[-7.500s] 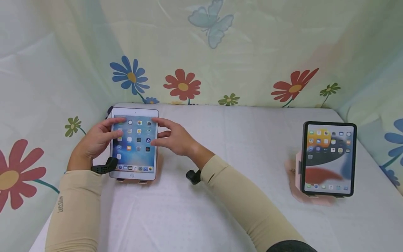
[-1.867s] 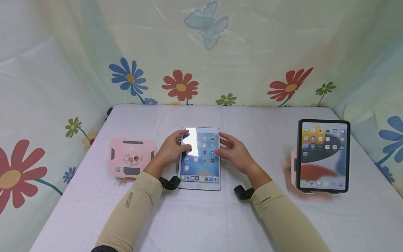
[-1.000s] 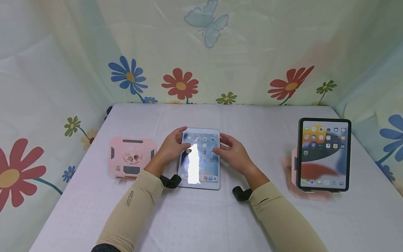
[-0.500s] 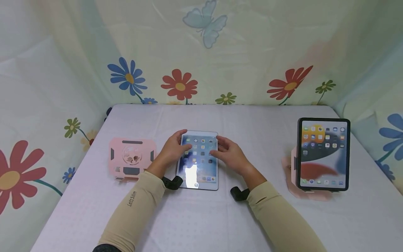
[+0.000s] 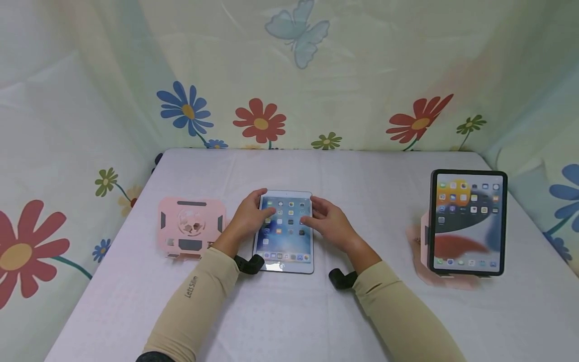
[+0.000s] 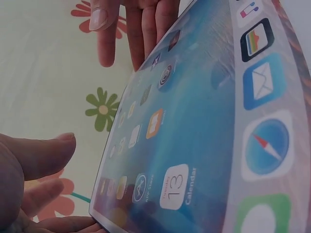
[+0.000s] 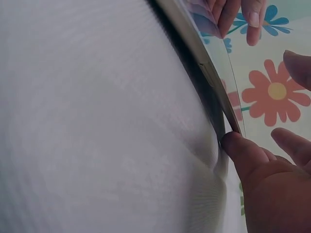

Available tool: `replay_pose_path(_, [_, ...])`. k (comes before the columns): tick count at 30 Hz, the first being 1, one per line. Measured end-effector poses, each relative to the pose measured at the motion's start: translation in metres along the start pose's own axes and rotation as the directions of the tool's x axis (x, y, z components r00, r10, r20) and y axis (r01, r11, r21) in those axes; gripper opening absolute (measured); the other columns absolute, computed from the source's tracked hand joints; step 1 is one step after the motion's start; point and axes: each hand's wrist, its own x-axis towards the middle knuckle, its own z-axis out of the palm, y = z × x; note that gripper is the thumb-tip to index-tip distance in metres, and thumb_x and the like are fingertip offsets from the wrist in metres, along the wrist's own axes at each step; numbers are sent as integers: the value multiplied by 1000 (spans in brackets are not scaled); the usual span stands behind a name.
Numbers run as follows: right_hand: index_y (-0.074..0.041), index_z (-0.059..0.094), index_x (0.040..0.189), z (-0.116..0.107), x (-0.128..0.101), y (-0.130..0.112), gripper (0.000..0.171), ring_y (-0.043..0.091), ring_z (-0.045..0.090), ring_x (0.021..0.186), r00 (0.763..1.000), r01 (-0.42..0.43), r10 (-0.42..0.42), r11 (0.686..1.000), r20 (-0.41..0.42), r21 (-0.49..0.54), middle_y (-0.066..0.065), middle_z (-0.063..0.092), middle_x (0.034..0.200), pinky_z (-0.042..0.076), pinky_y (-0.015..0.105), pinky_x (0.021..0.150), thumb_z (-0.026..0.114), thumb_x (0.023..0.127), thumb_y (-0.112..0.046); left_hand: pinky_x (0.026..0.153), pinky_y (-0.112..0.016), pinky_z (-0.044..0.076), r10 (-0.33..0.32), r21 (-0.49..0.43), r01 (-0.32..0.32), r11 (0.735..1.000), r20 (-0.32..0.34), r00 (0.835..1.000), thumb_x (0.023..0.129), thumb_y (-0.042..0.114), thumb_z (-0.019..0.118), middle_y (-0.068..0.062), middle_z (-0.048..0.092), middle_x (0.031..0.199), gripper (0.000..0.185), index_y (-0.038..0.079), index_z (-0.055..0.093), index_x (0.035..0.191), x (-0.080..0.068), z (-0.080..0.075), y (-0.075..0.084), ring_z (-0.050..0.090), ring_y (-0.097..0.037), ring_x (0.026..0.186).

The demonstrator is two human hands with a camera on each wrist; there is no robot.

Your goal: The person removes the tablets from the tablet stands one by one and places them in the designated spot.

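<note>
A white tablet (image 5: 287,234) with a lit screen of app icons lies face up on the table, in the middle of the head view. My left hand (image 5: 247,217) is at its left side, fingertips right at the edge, and the thumb overlaps the screen in this view. In the left wrist view that thumb (image 6: 48,153) stands raised, apart from the glass. On the opposite side, my right hand (image 5: 333,225) has its fingers against the right edge. The right wrist view shows one fingertip touching the tablet's thin side (image 7: 209,77), with the other digits spread apart.
To the left stands a pink tablet stand (image 5: 190,211) with dark pads. A black-framed tablet (image 5: 468,223) leans upright on another pink stand (image 5: 418,251) at the right. Flowered cloth (image 5: 357,100) hangs behind the white-covered table (image 5: 289,322).
The white tablet, first upright on the left pink stand, came off it to the middle of the table. Over the last second it shifted slightly toward me, with both hands following.
</note>
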Motion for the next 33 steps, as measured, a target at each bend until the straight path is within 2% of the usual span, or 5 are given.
replay_pose_path(8, [-4,33,155,2,-1,-2,76,29,42,140,1000,-21,21,1000,-2,2,18,38,156,39,40,108,73,92,-21,116,-48,27,17,32,-18,999,4,1000,100,24,62,-15,35,158,62,13,36,155,-1,1,-2,33,-31,145])
replay_pose_path(27, [-2,31,155,7,1,-5,78,29,39,141,1000,-24,24,999,12,-34,18,36,157,38,39,109,73,92,-22,115,-51,29,-9,6,9,1000,-8,1000,100,27,62,-15,34,158,61,16,37,154,-2,2,-1,34,-33,144])
replay_pose_path(33, [-2,31,155,7,1,-5,79,29,39,141,999,-30,30,999,11,-45,18,36,157,37,40,109,74,92,-23,115,-52,30,-13,29,14,999,-14,1000,100,29,62,-14,34,158,60,16,38,154,-1,3,-3,34,-33,144])
